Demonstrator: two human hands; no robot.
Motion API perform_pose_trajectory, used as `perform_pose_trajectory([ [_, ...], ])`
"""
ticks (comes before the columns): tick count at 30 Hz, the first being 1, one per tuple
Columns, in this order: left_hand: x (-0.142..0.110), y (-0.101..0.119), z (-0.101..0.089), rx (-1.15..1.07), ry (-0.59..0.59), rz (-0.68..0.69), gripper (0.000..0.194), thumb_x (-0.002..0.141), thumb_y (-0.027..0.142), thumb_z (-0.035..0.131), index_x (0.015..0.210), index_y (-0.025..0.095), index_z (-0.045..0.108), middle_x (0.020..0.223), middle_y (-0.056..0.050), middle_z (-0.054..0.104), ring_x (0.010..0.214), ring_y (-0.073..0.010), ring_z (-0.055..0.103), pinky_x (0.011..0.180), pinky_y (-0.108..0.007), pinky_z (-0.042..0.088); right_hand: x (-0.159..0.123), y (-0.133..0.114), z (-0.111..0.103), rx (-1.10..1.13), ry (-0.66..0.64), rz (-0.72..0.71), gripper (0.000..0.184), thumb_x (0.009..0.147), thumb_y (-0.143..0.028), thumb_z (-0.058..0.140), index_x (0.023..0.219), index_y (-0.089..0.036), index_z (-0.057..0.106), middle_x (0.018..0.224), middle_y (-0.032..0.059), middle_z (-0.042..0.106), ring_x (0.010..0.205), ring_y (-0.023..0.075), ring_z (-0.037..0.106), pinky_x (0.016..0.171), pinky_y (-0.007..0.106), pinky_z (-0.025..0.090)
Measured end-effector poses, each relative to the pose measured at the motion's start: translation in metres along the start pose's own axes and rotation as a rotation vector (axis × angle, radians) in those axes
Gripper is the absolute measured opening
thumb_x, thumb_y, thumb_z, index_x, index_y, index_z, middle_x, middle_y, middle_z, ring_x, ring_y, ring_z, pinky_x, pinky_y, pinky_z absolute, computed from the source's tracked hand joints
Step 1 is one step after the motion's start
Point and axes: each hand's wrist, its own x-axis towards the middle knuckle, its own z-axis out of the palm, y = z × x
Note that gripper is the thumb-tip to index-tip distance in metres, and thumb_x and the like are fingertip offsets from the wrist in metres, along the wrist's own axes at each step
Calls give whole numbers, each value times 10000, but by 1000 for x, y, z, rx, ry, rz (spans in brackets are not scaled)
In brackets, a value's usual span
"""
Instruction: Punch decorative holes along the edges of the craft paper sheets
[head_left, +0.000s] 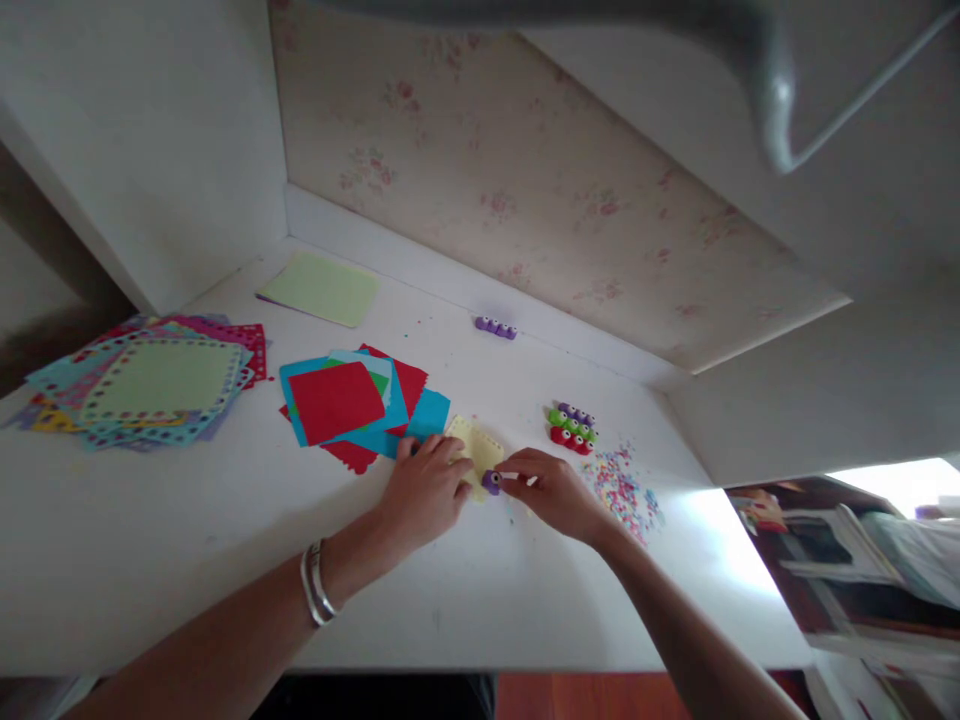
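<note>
A small pale yellow paper sheet with notched, punched edges lies near the middle of the desk. My left hand is on its left side, fingers bent over the sheet and holding it. At the sheet's lower right corner sits a small purple craft punch with an eye-like knob. My right hand has its thumb and forefinger closed on this punch. Something dark shows by my left fingertips, too hidden to name. Left of the hand lie overlapping red paper sheets and blue paper sheets.
Several green, red and purple punches stand together at right, beside scattered paper confetti. A purple row of punches is near the wall. Punched sheets are piled at far left; plain green paper lies behind.
</note>
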Motion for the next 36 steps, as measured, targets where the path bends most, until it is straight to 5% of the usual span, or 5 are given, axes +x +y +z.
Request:
perform_pose_trajectory([
  [8, 0, 0, -2, -10, 6, 3, 152, 896, 258, 616, 1021, 261, 701, 1208, -38, 647, 1135, -270, 534, 914, -482, 318, -9, 0, 13, -231, 42, -120, 206, 946, -297, 609, 1112, -325, 727, 1154, -4, 728, 969, 188, 713, 854, 311, 568],
  [17, -1, 0, -1, -21, 4, 1, 109, 891, 251, 623, 973, 249, 694, 1210, -32, 642, 1146, -262, 529, 937, -478, 311, -4, 9, 22, -153, 66, 22, 134, 880, -241, 651, 991, -282, 714, 954, -11, 753, 744, 155, 717, 673, 257, 585],
  [23, -1, -1, -1, -22, -5, 0, 124, 896, 264, 622, 994, 249, 697, 1214, -28, 636, 1151, -266, 529, 937, -492, 309, -7, 7, 21, -224, 92, 39, 275, 886, -299, 655, 1160, -295, 673, 1036, 3, 747, 806, 179, 719, 702, 291, 601],
  [36, 0, -1, -1, -11, -8, 4, 101, 887, 253, 620, 960, 252, 688, 1206, -37, 644, 1137, -267, 527, 932, -485, 310, -37, 24, -10, -213, 138, 78, 289, 879, -326, 600, 1137, -226, 681, 1099, 67, 737, 846, 205, 741, 749, 346, 632],
])
